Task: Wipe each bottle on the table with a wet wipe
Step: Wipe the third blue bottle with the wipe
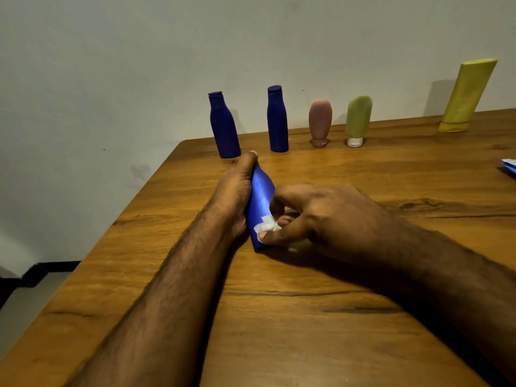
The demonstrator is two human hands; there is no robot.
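A bright blue bottle point(261, 196) stands tilted on the wooden table point(307, 317) in the middle of the view. My left hand point(234, 191) grips it from the left side. My right hand point(321, 216) pinches a small white wet wipe point(265, 226) against the bottle's lower part. Along the far edge by the wall stand two dark blue bottles point(223, 127) point(277, 120), a pink tube point(320, 122), a green tube point(358, 120) on a white cap, and a tall yellow tube point(466, 97) leaning at the far right.
A blue packet point(509, 167) lies at the right edge of the table, cut off by the frame. The table's left edge runs diagonally, with floor point(25, 300) below it. A pale wall point(139, 65) rises right behind the bottles.
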